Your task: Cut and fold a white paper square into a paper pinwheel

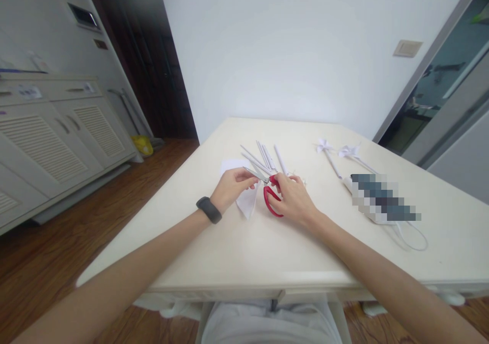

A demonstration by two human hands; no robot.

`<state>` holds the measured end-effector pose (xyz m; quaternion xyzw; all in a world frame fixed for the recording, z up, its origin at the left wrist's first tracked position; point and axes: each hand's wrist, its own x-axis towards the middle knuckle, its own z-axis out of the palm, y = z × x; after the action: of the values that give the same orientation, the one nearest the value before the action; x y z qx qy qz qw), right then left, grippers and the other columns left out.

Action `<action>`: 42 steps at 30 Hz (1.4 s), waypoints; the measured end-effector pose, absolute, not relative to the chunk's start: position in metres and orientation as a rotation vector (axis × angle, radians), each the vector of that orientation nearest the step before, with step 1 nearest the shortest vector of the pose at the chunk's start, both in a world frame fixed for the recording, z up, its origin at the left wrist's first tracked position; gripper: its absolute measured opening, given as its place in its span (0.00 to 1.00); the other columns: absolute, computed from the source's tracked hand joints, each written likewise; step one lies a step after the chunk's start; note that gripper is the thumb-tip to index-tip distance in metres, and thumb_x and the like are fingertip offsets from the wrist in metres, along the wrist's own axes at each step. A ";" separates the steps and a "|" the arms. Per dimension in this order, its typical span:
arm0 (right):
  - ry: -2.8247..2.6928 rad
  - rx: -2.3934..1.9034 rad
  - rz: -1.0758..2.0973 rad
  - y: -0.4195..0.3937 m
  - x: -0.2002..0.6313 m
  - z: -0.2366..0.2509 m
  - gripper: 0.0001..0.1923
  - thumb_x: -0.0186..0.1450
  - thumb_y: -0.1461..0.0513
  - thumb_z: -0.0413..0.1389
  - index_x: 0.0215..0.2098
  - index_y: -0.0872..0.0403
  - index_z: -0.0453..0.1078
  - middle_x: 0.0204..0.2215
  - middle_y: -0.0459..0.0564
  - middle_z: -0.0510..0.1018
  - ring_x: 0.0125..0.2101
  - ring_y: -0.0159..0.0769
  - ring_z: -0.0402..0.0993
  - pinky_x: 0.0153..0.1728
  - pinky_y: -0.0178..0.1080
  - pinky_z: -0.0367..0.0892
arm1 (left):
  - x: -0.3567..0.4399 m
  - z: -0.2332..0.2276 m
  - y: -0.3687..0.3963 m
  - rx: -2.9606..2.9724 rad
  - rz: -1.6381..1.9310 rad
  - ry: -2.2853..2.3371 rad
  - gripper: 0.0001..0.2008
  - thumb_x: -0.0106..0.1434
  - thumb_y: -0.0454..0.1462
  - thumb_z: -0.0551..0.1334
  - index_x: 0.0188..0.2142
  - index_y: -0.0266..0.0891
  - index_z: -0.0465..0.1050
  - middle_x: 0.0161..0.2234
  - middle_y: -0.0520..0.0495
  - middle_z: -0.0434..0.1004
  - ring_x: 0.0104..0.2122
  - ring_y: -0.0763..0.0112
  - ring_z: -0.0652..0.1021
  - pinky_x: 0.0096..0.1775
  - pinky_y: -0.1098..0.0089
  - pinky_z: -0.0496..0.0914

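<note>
My right hand point(292, 196) is closed around the red handles of a pair of scissors point(272, 201), whose blades point left toward my other hand. A white piece of paper point(248, 202) hangs from the pinched fingers of my left hand point(233, 185), its pointed corner turned down to the table. The blades lie at the paper's upper edge; whether they are cutting into it I cannot tell. Just beyond my hands lie several thin rolled white paper sticks point(263, 153). Another white sheet point(231, 166) lies partly hidden behind my left hand.
Two white paper pinwheels point(324, 145) on sticks lie at the table's right rear. Nearer on that side is a white bag-like item point(376, 214) with a cord loop, partly blurred out. The cream table point(183, 242) meets the wall at its far edge.
</note>
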<state>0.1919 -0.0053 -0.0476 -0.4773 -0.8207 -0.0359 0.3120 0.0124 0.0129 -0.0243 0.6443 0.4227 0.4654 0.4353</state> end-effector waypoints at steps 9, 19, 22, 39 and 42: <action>-2.191 -1.229 -0.144 -0.003 0.194 -0.049 0.11 0.63 0.58 0.49 0.41 0.56 0.60 0.35 0.49 0.76 0.32 0.37 0.71 0.46 0.42 0.54 | 0.010 -0.025 0.017 1.520 1.190 1.029 0.06 0.52 0.33 0.62 0.31 0.36 0.75 0.27 0.50 0.74 0.27 0.75 0.71 0.33 0.72 0.64; -2.193 -1.238 -0.251 -0.005 0.193 -0.048 0.11 0.63 0.58 0.48 0.42 0.56 0.61 0.36 0.51 0.76 0.35 0.39 0.71 0.46 0.42 0.53 | 0.004 -0.034 0.025 1.504 1.191 1.015 0.09 0.53 0.34 0.60 0.32 0.35 0.76 0.28 0.49 0.74 0.26 0.75 0.69 0.33 0.72 0.64; -2.198 -1.242 -0.266 -0.006 0.193 -0.047 0.11 0.63 0.58 0.49 0.41 0.56 0.61 0.35 0.50 0.76 0.34 0.39 0.71 0.45 0.42 0.53 | 0.004 -0.034 0.025 1.486 1.181 1.015 0.09 0.53 0.34 0.59 0.32 0.35 0.77 0.26 0.50 0.73 0.25 0.76 0.68 0.32 0.73 0.63; -2.200 -1.328 -0.335 0.001 0.194 -0.046 0.11 0.60 0.59 0.51 0.38 0.56 0.65 0.28 0.50 0.79 0.27 0.39 0.72 0.42 0.41 0.55 | 0.005 -0.030 0.021 1.435 1.163 0.927 0.07 0.53 0.36 0.60 0.31 0.35 0.75 0.27 0.50 0.70 0.26 0.76 0.68 0.32 0.72 0.63; -2.177 -1.327 -0.337 0.001 0.194 -0.047 0.11 0.60 0.59 0.51 0.39 0.56 0.65 0.28 0.50 0.79 0.28 0.39 0.73 0.42 0.41 0.55 | 0.006 -0.028 0.019 1.454 1.165 0.927 0.07 0.53 0.35 0.60 0.31 0.35 0.75 0.27 0.51 0.71 0.26 0.76 0.68 0.32 0.73 0.63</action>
<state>0.1944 0.0006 -0.0469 -0.4953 -0.8124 -0.1257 0.2810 0.0062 0.0187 -0.0276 0.6029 0.3841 0.4829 0.5058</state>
